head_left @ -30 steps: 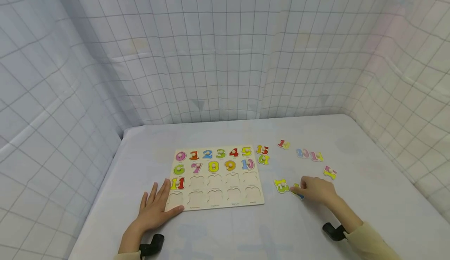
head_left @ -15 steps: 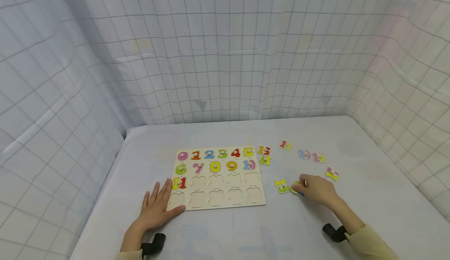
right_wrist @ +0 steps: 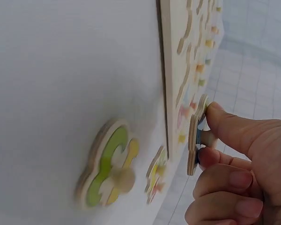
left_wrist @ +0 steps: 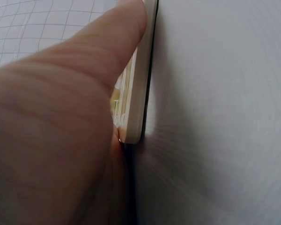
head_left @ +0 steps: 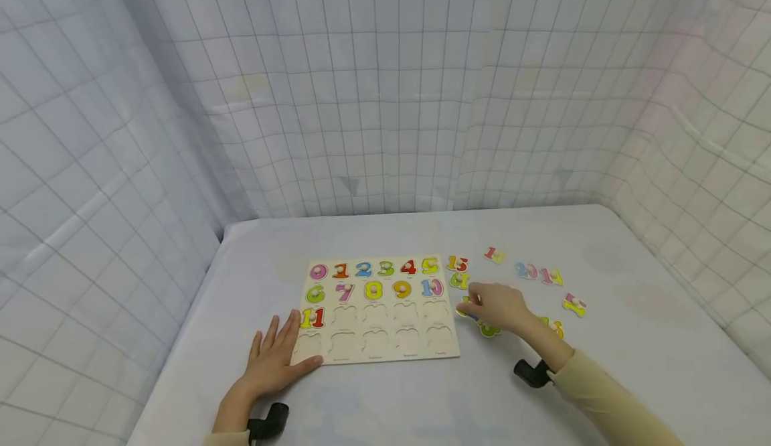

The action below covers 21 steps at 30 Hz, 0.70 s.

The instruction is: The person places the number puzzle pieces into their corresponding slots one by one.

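Observation:
My left hand (head_left: 274, 359) lies with straight fingers on the lower left corner of the wooden number puzzle board (head_left: 391, 362). In the left wrist view the thumb (left_wrist: 107, 37) runs along the board's edge. My right hand (head_left: 500, 307) pinches a number puzzle piece (right_wrist: 193, 143) with blue and green parts between thumb and fingers. It is lifted off the table near the board's right edge, tilted on its side in the right wrist view. The green and yellow 13 piece (head_left: 489, 331) lies below that hand, partly hidden. Pieces 0 to 11 sit in the board.
Loose number pieces lie right of the board: a 15 (head_left: 458, 263), a yellow-green piece (head_left: 460, 280), a red and yellow piece (head_left: 494, 254), a 20 (head_left: 527, 270), a pink and yellow piece (head_left: 574, 305) and an orange-green piece (head_left: 554, 327) beside the right forearm.
The right hand has picked up the blue and green number piece and carried it left, over the 13 piece towards the board. My left hand stays on the board; the head view has shifted slightly.

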Each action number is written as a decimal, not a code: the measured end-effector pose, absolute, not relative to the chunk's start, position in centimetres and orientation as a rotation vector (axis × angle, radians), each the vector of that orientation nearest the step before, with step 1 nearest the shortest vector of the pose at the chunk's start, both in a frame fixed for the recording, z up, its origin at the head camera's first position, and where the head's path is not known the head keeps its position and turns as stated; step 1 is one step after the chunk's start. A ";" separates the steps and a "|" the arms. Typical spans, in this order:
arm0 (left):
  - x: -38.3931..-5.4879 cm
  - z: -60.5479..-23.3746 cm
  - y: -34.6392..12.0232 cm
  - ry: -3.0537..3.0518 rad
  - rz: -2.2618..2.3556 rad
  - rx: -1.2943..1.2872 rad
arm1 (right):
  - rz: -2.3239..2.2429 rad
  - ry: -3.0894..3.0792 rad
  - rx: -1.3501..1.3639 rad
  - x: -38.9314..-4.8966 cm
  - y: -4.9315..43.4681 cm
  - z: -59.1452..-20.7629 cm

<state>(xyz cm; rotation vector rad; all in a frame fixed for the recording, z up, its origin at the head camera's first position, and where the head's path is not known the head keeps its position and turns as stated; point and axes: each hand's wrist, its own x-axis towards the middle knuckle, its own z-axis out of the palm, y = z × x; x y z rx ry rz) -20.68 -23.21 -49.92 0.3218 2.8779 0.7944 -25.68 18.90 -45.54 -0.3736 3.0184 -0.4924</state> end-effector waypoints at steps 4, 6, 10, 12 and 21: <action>-20.7 -50.1 -23.4 2.876 0.753 0.309 | -0.495 3.005 -0.512 -26.9 15.6 -45.4; -20.8 -50.1 -23.5 2.885 0.758 0.315 | -0.497 3.002 -0.586 -27.6 13.8 -45.3; -20.8 -50.1 -23.6 2.897 0.791 0.338 | -0.463 2.968 -0.724 -28.8 10.0 -45.1; -20.8 -50.1 -23.6 2.898 0.782 0.338 | -0.449 2.939 -0.776 -29.1 8.1 -45.1; -20.9 -51.0 -23.6 2.901 0.777 0.346 | -0.322 2.881 -0.903 -29.1 0.6 -46.1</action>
